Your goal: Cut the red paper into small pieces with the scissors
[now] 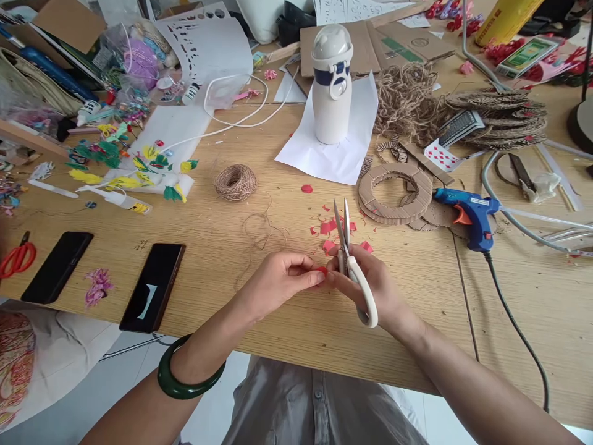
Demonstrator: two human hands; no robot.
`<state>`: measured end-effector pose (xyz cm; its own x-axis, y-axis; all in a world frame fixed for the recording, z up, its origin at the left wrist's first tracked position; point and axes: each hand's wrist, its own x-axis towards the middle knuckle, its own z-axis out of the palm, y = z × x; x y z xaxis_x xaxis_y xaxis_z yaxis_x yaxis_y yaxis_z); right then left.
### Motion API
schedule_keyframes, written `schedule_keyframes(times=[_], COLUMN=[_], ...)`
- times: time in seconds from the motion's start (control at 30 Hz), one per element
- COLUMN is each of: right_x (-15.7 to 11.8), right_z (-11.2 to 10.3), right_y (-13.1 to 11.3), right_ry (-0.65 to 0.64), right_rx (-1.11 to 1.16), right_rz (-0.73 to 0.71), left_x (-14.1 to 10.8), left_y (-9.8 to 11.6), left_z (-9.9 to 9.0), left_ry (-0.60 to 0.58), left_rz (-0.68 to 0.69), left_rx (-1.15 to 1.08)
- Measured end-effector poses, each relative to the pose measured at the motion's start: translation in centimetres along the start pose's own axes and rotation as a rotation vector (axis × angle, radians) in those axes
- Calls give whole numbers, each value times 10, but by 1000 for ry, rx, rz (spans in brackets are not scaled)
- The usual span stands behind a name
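Note:
My left hand (pixel 291 281) pinches a small red paper piece (pixel 321 270) between thumb and fingertips, and the fingertips of my right hand (pixel 370 278) meet it from the other side. White-handled scissors (pixel 362 290) rest in my right hand, blades parted slightly and pointing away from me. Just beyond the hands lie scattered red paper scraps (pixel 330 227) on the wooden table. A red disc (pixel 306 188) sits a little farther off. To the left of the scraps is a ball of brown twine (pixel 236 183) with a loose strand trailing toward my left wrist.
A white bottle (pixel 331 102) stands on a paper sheet. On the right are a cardboard ring (pixel 393 193), a blue glue gun (pixel 470 213) with its cable, and tangled twine (pixel 403 99). Two phones (pixel 154 284) and red-handled scissors (pixel 17 258) lie left. Craft supplies crowd the back left.

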<state>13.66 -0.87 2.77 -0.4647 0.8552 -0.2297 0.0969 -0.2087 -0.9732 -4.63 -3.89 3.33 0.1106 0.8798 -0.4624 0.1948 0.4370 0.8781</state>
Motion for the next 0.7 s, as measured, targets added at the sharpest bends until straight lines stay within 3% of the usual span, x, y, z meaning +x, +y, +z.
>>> schedule_keyframes(times=[0.27, 0.5, 0.7], right_x=[0, 0, 1], right_z=[2, 1, 1], right_y=[8, 3, 5], right_ry=[14, 170, 166], right_rx=[120, 203, 164], right_rz=[-32, 38, 42], left_x=[-2, -7, -5], left_y=[4, -3, -8], left_z=[2, 23, 40], left_ry=[-95, 121, 232], left_rz=[-20, 31, 78], left_rx=[3, -362, -345])
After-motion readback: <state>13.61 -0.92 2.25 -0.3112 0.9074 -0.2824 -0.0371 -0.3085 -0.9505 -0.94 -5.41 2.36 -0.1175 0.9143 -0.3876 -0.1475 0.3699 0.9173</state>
